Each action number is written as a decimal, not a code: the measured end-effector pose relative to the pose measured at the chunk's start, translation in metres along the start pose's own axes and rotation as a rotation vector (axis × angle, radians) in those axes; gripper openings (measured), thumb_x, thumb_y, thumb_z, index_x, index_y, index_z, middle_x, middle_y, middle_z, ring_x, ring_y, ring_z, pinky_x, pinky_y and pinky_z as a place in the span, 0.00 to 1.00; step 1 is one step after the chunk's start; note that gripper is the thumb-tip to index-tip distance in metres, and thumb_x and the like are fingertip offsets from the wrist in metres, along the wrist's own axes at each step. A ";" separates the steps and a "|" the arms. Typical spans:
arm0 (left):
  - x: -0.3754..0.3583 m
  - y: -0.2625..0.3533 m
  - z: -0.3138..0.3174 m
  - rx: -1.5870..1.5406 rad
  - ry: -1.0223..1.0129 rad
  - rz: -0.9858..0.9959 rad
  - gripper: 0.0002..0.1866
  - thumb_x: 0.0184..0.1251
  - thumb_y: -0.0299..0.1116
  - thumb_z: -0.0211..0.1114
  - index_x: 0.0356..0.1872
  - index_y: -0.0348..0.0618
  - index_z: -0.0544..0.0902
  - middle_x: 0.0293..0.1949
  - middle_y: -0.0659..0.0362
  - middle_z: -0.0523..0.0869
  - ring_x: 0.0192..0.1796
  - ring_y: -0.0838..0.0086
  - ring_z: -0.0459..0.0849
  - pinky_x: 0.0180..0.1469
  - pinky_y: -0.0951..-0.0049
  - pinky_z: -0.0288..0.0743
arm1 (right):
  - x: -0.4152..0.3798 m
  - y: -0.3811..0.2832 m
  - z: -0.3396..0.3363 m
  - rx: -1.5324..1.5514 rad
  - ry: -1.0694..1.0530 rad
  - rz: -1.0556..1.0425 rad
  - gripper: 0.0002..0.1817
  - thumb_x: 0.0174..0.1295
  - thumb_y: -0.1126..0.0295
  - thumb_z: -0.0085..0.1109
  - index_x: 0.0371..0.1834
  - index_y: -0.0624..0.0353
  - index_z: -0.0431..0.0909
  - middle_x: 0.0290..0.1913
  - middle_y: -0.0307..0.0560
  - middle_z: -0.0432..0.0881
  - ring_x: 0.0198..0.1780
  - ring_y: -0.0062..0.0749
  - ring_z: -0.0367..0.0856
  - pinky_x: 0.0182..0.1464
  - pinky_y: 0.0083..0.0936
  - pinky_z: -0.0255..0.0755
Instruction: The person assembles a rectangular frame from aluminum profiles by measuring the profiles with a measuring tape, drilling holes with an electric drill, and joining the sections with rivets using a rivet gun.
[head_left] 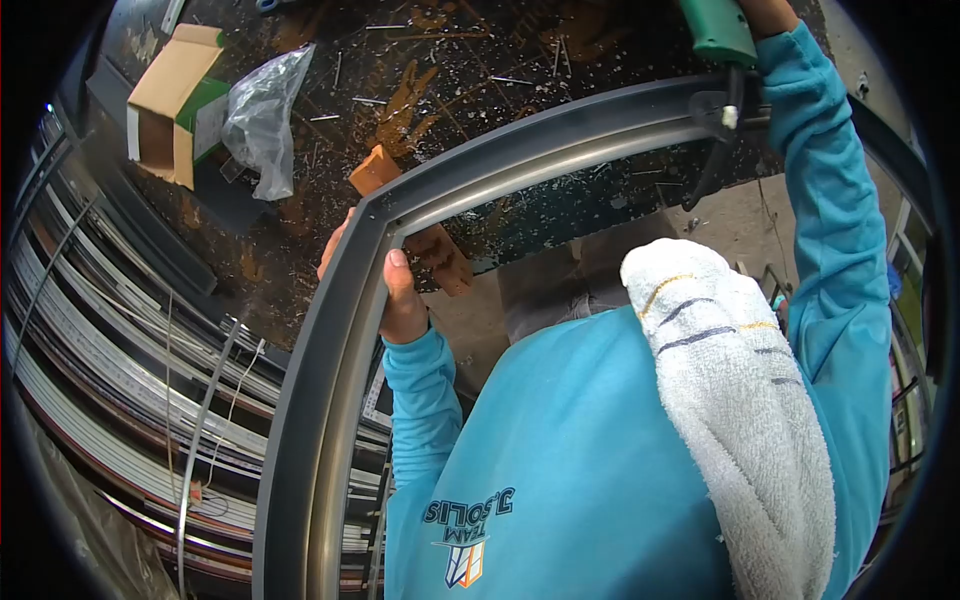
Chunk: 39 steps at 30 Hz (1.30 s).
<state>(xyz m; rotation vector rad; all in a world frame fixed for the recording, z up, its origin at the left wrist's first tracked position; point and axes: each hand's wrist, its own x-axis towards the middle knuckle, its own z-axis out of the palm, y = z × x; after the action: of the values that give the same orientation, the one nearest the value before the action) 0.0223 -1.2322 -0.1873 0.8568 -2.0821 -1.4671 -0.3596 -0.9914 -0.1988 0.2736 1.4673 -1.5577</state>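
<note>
A dark grey metal frame (340, 290) rises in front of me, its mitred corner near the middle left. My left hand (400, 300) is closed round the frame just below that corner, thumb on the inner side and fingertips on the outer side. At the top right edge, my right hand (768, 16) is partly cut off by the view. It is at the green handle of a corded power tool (722, 32); the tool's working end is out of view. A black cord (712, 165) hangs from the handle across the frame.
An orange-brown wooden block (375, 170) lies by the frame corner on the dark, speckled worktable (470, 60). An open cardboard box (180, 95), a clear plastic bag (265, 120) and several thin metal pieces lie there too. Long profiles (130, 360) fill a rack at left.
</note>
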 end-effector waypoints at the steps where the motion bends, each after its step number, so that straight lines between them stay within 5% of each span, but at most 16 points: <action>1: 0.001 0.001 0.002 -0.024 0.006 -0.012 0.29 0.58 0.31 0.66 0.61 0.29 0.73 0.58 0.45 0.79 0.61 0.60 0.78 0.68 0.58 0.67 | -0.002 0.002 0.002 0.031 -0.001 -0.028 0.09 0.60 0.66 0.63 0.40 0.58 0.81 0.30 0.37 0.84 0.22 0.21 0.80 0.25 0.16 0.76; 3: 0.001 0.002 0.004 -0.071 0.013 -0.043 0.29 0.57 0.32 0.66 0.61 0.28 0.73 0.57 0.46 0.79 0.60 0.60 0.78 0.68 0.58 0.68 | -0.015 0.009 0.007 0.095 0.002 -0.076 0.11 0.60 0.66 0.63 0.42 0.58 0.80 0.29 0.36 0.84 0.22 0.21 0.80 0.27 0.16 0.77; 8: 0.002 0.003 -0.001 -0.043 -0.035 -0.046 0.30 0.56 0.31 0.64 0.61 0.29 0.73 0.58 0.46 0.78 0.61 0.60 0.78 0.69 0.57 0.66 | -0.077 0.005 0.025 0.366 -0.273 -0.088 0.16 0.61 0.67 0.60 0.48 0.65 0.79 0.45 0.53 0.85 0.42 0.34 0.86 0.37 0.22 0.83; 11: 0.004 0.006 0.002 -0.044 -0.023 -0.025 0.33 0.55 0.31 0.64 0.64 0.30 0.70 0.61 0.44 0.76 0.64 0.57 0.76 0.71 0.56 0.64 | -0.071 0.032 -0.013 0.235 -0.686 -0.111 0.35 0.54 0.62 0.66 0.65 0.67 0.69 0.60 0.64 0.75 0.55 0.38 0.79 0.58 0.28 0.75; 13: 0.003 0.010 0.007 -0.046 0.003 -0.037 0.35 0.55 0.31 0.64 0.65 0.30 0.67 0.63 0.44 0.74 0.66 0.56 0.74 0.72 0.54 0.62 | -0.088 0.038 -0.009 0.118 -0.574 -0.041 0.42 0.51 0.58 0.67 0.67 0.69 0.66 0.60 0.71 0.73 0.53 0.40 0.81 0.54 0.29 0.79; 14: 0.003 0.015 0.009 -0.042 0.014 -0.055 0.36 0.55 0.32 0.64 0.66 0.31 0.65 0.64 0.43 0.73 0.67 0.55 0.73 0.73 0.54 0.61 | -0.094 0.039 0.000 0.139 -0.632 -0.064 0.36 0.53 0.63 0.65 0.66 0.66 0.68 0.57 0.64 0.77 0.55 0.43 0.80 0.57 0.34 0.76; 20: 0.004 0.013 0.003 -0.049 -0.055 -0.121 0.38 0.57 0.34 0.65 0.69 0.32 0.60 0.66 0.43 0.71 0.70 0.55 0.69 0.74 0.51 0.58 | -0.121 0.088 0.039 0.139 -0.663 -0.189 0.45 0.42 0.80 0.62 0.72 0.65 0.61 0.66 0.57 0.71 0.67 0.45 0.71 0.71 0.39 0.62; 25: 0.005 0.010 0.004 -0.067 -0.085 -0.079 0.37 0.59 0.35 0.63 0.69 0.32 0.60 0.66 0.44 0.71 0.70 0.55 0.69 0.75 0.50 0.57 | -0.112 0.112 0.061 0.048 -0.738 -0.219 0.51 0.31 0.80 0.53 0.73 0.67 0.59 0.66 0.60 0.72 0.67 0.44 0.72 0.71 0.36 0.62; 36: 0.006 0.006 0.005 -0.093 -0.108 -0.051 0.37 0.59 0.36 0.64 0.68 0.33 0.61 0.66 0.42 0.71 0.70 0.52 0.68 0.74 0.48 0.58 | -0.108 0.106 0.075 0.035 -0.748 -0.137 0.51 0.32 0.79 0.53 0.72 0.67 0.58 0.66 0.60 0.72 0.66 0.45 0.73 0.71 0.39 0.63; 39: 0.005 0.005 0.006 -0.083 -0.079 -0.055 0.38 0.58 0.36 0.65 0.68 0.32 0.61 0.66 0.41 0.70 0.70 0.52 0.68 0.74 0.48 0.58 | -0.109 0.104 0.077 0.068 -0.746 -0.172 0.42 0.42 0.80 0.56 0.70 0.64 0.62 0.60 0.54 0.74 0.62 0.39 0.74 0.66 0.35 0.67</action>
<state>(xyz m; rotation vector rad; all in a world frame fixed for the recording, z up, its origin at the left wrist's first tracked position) 0.0131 -1.2304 -0.1845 0.8425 -2.0532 -1.6289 -0.1930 -0.9900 -0.1704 -0.3772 0.8631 -1.6008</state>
